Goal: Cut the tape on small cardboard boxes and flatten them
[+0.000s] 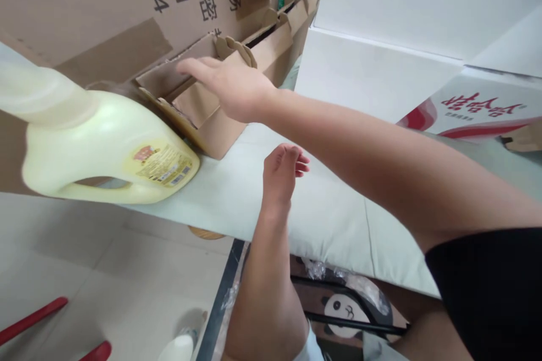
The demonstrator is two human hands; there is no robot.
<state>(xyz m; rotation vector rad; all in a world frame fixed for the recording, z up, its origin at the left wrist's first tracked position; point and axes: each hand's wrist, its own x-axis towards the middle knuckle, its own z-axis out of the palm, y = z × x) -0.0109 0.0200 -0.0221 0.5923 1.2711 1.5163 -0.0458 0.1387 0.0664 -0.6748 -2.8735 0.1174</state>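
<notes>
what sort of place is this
Perhaps a room in a home, or a small storage corner; the view is too narrow to be sure. A big yellow jug and an open cardboard box sit above a tiled floor.

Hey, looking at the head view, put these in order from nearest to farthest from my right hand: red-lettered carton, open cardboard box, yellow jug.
From the right hand:
1. Open cardboard box, right by the hand, partly hidden by it.
2. Yellow jug, to the left.
3. Red-lettered carton, well off to the right.
</notes>
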